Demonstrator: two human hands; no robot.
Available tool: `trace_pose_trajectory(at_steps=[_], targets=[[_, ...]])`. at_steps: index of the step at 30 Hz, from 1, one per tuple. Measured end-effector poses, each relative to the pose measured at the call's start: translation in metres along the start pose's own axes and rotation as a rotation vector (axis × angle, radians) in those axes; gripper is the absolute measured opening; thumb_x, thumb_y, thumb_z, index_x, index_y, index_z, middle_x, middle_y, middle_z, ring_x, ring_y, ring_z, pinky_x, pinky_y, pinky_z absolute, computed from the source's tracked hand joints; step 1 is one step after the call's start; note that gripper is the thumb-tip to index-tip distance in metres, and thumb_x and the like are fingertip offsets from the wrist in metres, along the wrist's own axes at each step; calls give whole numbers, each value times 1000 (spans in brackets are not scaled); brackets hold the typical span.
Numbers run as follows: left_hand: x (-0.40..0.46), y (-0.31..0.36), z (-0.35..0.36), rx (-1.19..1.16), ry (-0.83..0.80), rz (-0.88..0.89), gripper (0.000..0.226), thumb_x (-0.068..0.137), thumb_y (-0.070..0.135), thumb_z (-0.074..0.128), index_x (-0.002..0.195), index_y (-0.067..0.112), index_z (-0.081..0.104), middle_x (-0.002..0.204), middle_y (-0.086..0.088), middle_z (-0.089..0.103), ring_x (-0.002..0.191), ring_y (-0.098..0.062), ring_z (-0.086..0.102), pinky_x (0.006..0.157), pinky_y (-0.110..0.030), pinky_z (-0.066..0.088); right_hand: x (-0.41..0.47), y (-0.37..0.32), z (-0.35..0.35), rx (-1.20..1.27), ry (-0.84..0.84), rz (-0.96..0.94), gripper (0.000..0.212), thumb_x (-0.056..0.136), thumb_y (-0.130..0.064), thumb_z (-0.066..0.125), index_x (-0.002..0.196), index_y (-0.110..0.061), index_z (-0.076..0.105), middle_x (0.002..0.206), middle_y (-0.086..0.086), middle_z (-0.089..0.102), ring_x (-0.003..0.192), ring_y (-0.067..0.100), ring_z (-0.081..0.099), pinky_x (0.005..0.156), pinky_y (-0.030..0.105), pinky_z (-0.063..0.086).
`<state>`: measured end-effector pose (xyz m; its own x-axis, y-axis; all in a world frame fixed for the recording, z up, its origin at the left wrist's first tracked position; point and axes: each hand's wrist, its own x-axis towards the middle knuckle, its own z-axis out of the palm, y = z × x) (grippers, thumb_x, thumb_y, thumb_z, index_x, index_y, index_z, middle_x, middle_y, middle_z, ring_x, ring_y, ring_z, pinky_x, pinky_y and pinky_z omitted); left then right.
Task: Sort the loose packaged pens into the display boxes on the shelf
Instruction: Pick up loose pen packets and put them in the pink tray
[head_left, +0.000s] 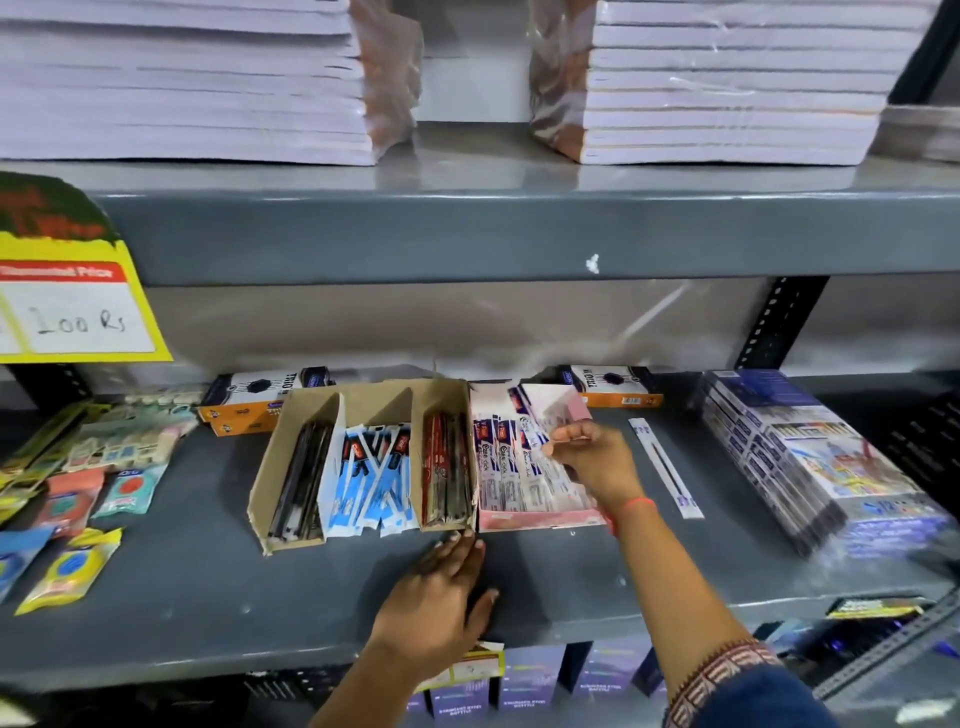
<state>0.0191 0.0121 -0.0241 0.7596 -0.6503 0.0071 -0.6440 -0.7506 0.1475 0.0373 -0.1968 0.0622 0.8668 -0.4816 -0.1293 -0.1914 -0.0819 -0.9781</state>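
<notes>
A brown cardboard display box (291, 447) with three compartments stands on the grey shelf (208, 582): black pens at left, blue-and-white packaged pens (371, 478) in the middle, red pens (447, 475) at right. Touching its right side is a pink display box (540, 519) full of white-and-purple packaged pens. My right hand (592, 457) is over the pink box, fingers pinched on a packaged pen (535, 436). My left hand (441, 597) lies flat on the shelf, fingertips at the brown box's front right corner. One loose packaged pen (665, 467) lies right of the pink box.
Orange-and-white boxes (249, 400) stand behind the display boxes. Eraser and sharpener packets (67, 566) lie at left, a wrapped stack of blue packs (810, 462) at right. Notebook stacks (182, 83) fill the shelf above. A yellow price tag (78, 312) hangs at left.
</notes>
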Motion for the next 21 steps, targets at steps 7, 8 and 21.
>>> trace_pose_trajectory(at_steps=[7,8,21], targets=[[0,0,0,3,20,51,97,76,69,-21,151,19,11,156,2,8,140,-9,4,99,-14,-15,20,5,36,-701,-7,42,23,89,-4,49,102,-2,67,113,18,69,107,31,63,95,34,50],[0,0,0,-5,26,49,85,82,64,-10,151,19,11,156,3,8,140,-9,4,99,-14,-14,20,3,38,-760,-43,52,27,89,-9,49,109,-4,67,118,17,67,112,31,60,96,35,48],[0,0,8,-19,77,41,76,98,50,6,105,14,73,109,-1,69,101,-15,64,88,-25,45,25,27,-73,-893,397,215,38,92,-14,47,125,2,53,131,26,51,123,41,47,99,45,42]])
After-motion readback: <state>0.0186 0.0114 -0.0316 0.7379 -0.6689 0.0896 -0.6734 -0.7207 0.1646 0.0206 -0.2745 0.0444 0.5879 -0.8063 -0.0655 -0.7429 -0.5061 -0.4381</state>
